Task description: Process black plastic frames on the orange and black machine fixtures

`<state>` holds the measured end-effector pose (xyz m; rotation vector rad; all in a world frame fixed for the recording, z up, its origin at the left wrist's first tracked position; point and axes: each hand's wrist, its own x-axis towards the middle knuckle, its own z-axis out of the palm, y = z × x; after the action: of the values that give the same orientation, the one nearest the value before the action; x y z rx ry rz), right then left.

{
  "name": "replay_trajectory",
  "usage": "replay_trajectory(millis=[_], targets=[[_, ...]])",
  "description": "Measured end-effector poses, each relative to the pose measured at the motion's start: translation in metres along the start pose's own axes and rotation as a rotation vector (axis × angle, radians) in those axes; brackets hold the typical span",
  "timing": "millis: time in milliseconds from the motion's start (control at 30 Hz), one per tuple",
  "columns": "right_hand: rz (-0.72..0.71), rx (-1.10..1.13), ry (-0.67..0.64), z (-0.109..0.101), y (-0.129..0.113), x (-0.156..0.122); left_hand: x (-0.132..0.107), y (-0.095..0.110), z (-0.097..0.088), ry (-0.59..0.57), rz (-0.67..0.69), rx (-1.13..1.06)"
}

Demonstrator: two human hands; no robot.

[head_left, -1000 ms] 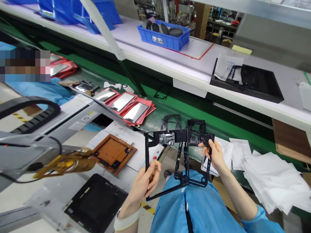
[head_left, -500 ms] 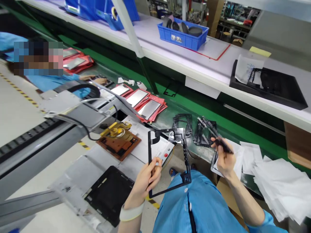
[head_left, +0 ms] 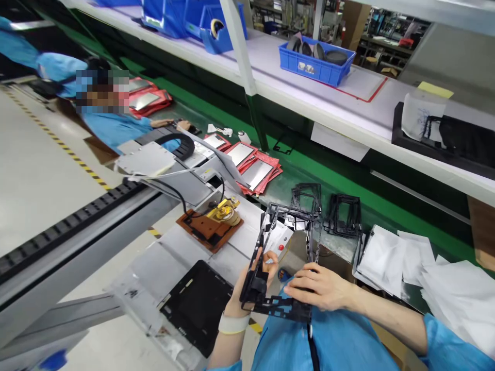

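In front of my body, black rectangular frames (head_left: 280, 308) with open middles are held upright, one against another. My left hand (head_left: 242, 291) is closed around their left side, its fingers curled inside the opening. At the lower right corner, my right hand (head_left: 323, 288) grips the frames with its fingers bent over the edge. Beyond them on the green bench lie two piles of similar frames, a near-right pile (head_left: 348, 229) and one partly hidden pile (head_left: 309, 188). Below left, a dark flat panel (head_left: 199, 304) rests on the machine bed.
A machine arm with a brown plate (head_left: 189, 226) stands at left. Silver panels in red wrapping (head_left: 257, 175) lie along the bench. White sheets (head_left: 382, 257) are at right. A shelf (head_left: 286, 103) with a blue bin (head_left: 315, 64) runs behind. A co-worker (head_left: 112, 129) sits far left.
My right hand has come left and down from the bench pile, bringing a dark frame-like piece against the frame in my left hand. The held frame has tilted. The view has shifted left.
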<state>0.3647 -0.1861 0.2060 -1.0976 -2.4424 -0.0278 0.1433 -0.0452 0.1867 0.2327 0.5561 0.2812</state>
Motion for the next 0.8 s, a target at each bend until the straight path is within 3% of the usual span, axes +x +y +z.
replay_trajectory(millis=[167,300,533,667,800], targets=[[0.047,0.09,-0.037,0.012,-0.003,-0.005,0.002,0.009,-0.004,0.063,-0.04,-0.031],[0.128,0.166,-0.097,0.018,-0.005,-0.005,0.0,0.011,0.007,-0.015,0.022,0.097],[0.359,0.461,-0.351,0.01,-0.007,-0.001,0.009,0.017,0.021,0.029,0.111,0.257],[0.5,0.741,-0.314,-0.001,0.0,-0.005,0.027,0.015,0.019,0.115,0.037,0.306],[0.643,0.952,-0.211,-0.006,0.009,-0.012,0.05,0.005,0.039,0.169,0.01,0.368]])
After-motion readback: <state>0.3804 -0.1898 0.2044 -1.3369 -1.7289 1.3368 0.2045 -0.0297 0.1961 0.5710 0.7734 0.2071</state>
